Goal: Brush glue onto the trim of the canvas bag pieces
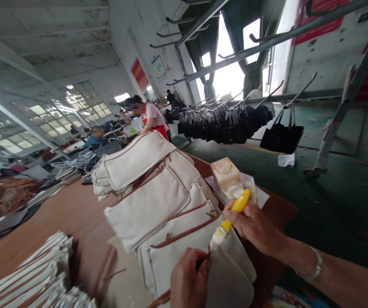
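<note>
My right hand (253,224) grips a brush (240,202) by its yellow handle. The brush's pale, coated bristles point down and touch or nearly touch a small brown strip (209,251). That strip is pinched between the fingertips of my left hand (190,276), which is closed. Under both hands lies a cream bag piece (225,271) with brown trim along its edge. Further back, more cream bag pieces (148,205) overlap in a stack. Beyond my right hand, a stained plastic container (225,173) rests on a white sheet (262,197).
The brown table (55,216) carries a row of folded cream pieces (30,273) at the lower left. Black bags (225,126) hang from a metal rack (338,115) at the right. A co-worker (152,117) bends over another table behind the stack.
</note>
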`<state>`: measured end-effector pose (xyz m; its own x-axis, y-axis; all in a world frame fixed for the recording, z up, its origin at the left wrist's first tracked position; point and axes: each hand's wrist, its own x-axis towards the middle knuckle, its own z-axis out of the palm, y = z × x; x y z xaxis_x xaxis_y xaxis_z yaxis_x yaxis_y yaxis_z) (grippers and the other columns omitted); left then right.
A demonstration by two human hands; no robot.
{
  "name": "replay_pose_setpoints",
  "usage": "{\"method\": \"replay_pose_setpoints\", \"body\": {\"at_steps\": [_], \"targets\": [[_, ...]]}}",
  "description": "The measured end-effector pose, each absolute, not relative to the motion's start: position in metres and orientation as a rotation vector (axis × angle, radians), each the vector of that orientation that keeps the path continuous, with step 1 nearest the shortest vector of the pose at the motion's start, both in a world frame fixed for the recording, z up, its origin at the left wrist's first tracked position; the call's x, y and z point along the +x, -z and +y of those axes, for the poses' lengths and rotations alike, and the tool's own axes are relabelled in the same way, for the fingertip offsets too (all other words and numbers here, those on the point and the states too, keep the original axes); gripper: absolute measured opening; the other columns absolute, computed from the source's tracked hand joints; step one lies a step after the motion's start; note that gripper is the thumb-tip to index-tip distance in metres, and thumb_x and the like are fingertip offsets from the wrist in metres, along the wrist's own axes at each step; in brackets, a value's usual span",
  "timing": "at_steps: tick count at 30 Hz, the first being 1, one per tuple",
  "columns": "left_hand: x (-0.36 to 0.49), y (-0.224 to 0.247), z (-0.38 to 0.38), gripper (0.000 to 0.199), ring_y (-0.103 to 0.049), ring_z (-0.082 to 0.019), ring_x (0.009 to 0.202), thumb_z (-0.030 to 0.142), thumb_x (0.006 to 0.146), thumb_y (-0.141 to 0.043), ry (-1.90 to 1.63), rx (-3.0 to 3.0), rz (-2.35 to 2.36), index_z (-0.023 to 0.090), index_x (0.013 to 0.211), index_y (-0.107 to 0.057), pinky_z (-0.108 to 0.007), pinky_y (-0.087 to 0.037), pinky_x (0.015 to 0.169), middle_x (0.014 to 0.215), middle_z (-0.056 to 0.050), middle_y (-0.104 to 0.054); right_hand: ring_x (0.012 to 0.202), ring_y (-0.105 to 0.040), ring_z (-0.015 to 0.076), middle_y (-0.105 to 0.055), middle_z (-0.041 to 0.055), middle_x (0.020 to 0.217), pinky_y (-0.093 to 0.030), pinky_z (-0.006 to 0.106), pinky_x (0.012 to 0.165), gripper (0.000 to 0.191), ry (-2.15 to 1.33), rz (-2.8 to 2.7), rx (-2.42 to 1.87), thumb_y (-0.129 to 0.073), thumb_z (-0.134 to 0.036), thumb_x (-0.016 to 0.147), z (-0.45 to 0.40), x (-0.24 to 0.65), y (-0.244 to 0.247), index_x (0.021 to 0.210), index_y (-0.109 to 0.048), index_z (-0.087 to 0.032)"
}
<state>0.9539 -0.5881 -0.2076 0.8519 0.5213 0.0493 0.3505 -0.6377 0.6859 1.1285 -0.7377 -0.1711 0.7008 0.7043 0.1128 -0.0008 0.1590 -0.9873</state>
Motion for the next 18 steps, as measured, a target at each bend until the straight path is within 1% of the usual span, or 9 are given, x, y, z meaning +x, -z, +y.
{"method": "replay_pose_setpoints", "body": {"at_steps": [2, 5, 7, 9, 13, 18], "targets": [[0.951, 0.212, -0.59, 0.022, -0.064, -0.017, 0.071, 0.037, 0.087, -0.055, -0.37, 2.355, 0.576, 0.022, 0.076, -0.067, -0.025, -0.045, 0.064, 0.074, -0.003, -0.066, 0.046, -0.036, 0.0106, -0.041, -0.0056, 0.053, -0.028, 0.024, 0.044, 0.026, -0.562, -0.737, -1.378, -0.061, -0.041, 0.09, -0.738, 1.124, 0.169, 0.08, -0.055, -0.018], [0.945, 0.217, -0.593, 0.019, -0.064, -0.016, 0.07, 0.034, 0.09, -0.055, -0.489, 2.438, 0.474, 0.024, 0.079, -0.067, -0.024, -0.046, 0.065, 0.075, -0.003, -0.066, 0.049, -0.04, 0.0117, -0.043, -0.0043, 0.054, -0.032, 0.025, 0.047, 0.028, -0.461, -0.735, -1.446, -0.06, -0.042, 0.091, -0.74, 1.128, 0.17, 0.079, -0.057, -0.017], [0.94, 0.219, -0.596, 0.017, -0.063, -0.015, 0.069, 0.032, 0.092, -0.055, -0.593, 2.508, 0.373, 0.024, 0.08, -0.065, -0.023, -0.046, 0.064, 0.075, -0.002, -0.065, 0.048, -0.039, 0.0109, -0.042, -0.0049, 0.054, -0.03, 0.024, 0.046, 0.029, -0.426, -0.673, -1.436, -0.057, -0.043, 0.093, -0.742, 1.136, 0.17, 0.08, -0.056, -0.017], [0.937, 0.218, -0.599, 0.015, -0.062, -0.015, 0.068, 0.028, 0.094, -0.053, -0.694, 2.577, 0.236, 0.023, 0.083, -0.063, -0.023, -0.046, 0.063, 0.074, -0.002, -0.063, 0.045, -0.034, 0.0092, -0.038, -0.0069, 0.051, -0.026, 0.023, 0.043, 0.029, -0.449, -0.589, -1.361, -0.056, -0.044, 0.093, -0.744, 1.142, 0.17, 0.082, -0.054, -0.017], [0.936, 0.213, -0.606, 0.011, -0.058, -0.015, 0.067, 0.02, 0.094, -0.053, -0.819, 2.673, 0.025, 0.022, 0.087, -0.061, -0.024, -0.046, 0.062, 0.075, -0.002, -0.062, 0.041, -0.027, 0.0064, -0.037, -0.0087, 0.049, -0.018, 0.021, 0.04, 0.027, -0.66, -0.563, -1.249, -0.062, -0.041, 0.088, -0.741, 1.138, 0.167, 0.082, -0.052, -0.017], [0.936, 0.209, -0.609, 0.011, -0.06, -0.016, 0.071, 0.017, 0.094, -0.053, -0.821, 2.656, 0.035, 0.023, 0.091, -0.062, -0.024, -0.047, 0.064, 0.076, -0.002, -0.062, 0.041, -0.026, 0.0044, -0.039, -0.008, 0.055, -0.014, 0.02, 0.038, 0.027, -1.048, -0.692, -1.114, -0.066, -0.038, 0.084, -0.748, 1.128, 0.159, 0.078, -0.049, -0.017]]}}
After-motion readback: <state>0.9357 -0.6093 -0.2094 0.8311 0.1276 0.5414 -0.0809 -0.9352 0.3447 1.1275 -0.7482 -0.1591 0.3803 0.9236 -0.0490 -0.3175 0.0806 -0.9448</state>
